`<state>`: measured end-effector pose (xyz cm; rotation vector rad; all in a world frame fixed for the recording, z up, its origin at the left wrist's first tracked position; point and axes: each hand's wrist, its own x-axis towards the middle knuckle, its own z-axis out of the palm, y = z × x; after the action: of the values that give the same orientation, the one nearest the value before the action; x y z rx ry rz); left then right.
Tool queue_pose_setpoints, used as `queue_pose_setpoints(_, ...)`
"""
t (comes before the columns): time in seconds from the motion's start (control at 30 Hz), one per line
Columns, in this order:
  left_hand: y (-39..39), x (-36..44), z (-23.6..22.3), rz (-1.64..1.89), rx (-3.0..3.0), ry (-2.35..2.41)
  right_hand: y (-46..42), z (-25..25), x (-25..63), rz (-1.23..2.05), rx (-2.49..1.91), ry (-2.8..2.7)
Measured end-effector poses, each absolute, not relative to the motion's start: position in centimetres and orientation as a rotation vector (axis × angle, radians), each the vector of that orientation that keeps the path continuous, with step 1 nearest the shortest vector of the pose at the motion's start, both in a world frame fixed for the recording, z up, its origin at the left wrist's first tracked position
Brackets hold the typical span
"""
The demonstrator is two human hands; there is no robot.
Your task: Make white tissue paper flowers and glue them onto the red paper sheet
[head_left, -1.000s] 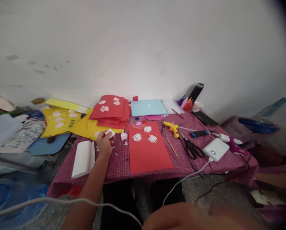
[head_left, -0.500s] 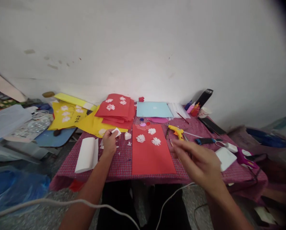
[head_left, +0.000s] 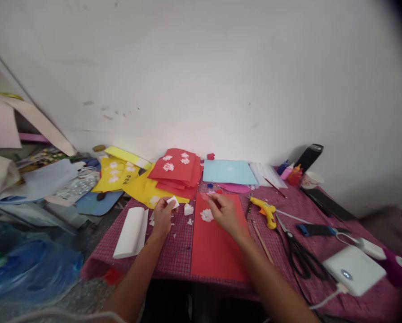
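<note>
My left hand point(head_left: 162, 216) pinches a small folded piece of white paper point(head_left: 174, 202) above the left side of the table. Over the upper part of a red paper sheet point(head_left: 214, 255) is my right hand point(head_left: 225, 214), thumb and fingertips closed together; whatever they hold, if anything, is too small to make out. One white paper flower point(head_left: 206, 215) shows on the sheet just left of that hand, which covers the area beside it. A white paper lump point(head_left: 188, 209) and torn scraps point(head_left: 190, 221) lie between the left hand and the sheet.
Left stands a white paper roll point(head_left: 130, 232). Behind are stacked red sheets with flowers point(head_left: 174, 167) and a light blue sheet point(head_left: 229, 172). To the right lie a yellow glue gun point(head_left: 266, 210), black scissors point(head_left: 300, 251), a pencil point(head_left: 263, 242) and a white power bank point(head_left: 355, 269).
My right hand has moved left and forward from the table's right side to over the red sheet. My left hand keeps hold of the white paper. The view has shifted, showing scissors.
</note>
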<state>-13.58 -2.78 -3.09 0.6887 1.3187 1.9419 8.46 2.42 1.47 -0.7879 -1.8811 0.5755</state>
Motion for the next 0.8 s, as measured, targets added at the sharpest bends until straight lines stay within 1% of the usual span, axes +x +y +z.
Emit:
queue_pose_setpoints(0.1, -2.7, -13.6, -3.1, 1.918, 0.684, 1.315, 2.9, 0.0, 8.6, 0.448, -0.767, -1.934)
queue_pose_setpoints(0.23, -2.6, -13.3, -2.8, 1.852, 0.692, 1.321, 2.9, -1.3, 9.4, 0.386, -0.743, -1.977)
queue_pose_setpoints(0.53, -2.9, -12.9, -2.3, 1.777, 0.826, 1.499, 3.2, -2.5, 9.3, 0.465, -0.759, -2.031)
queue_pose_setpoints(0.8, -3.4, -12.9, -2.5, 1.718, 0.86, 1.518, 2.6, -2.4, 9.1, 0.477, -0.763, -2.086)
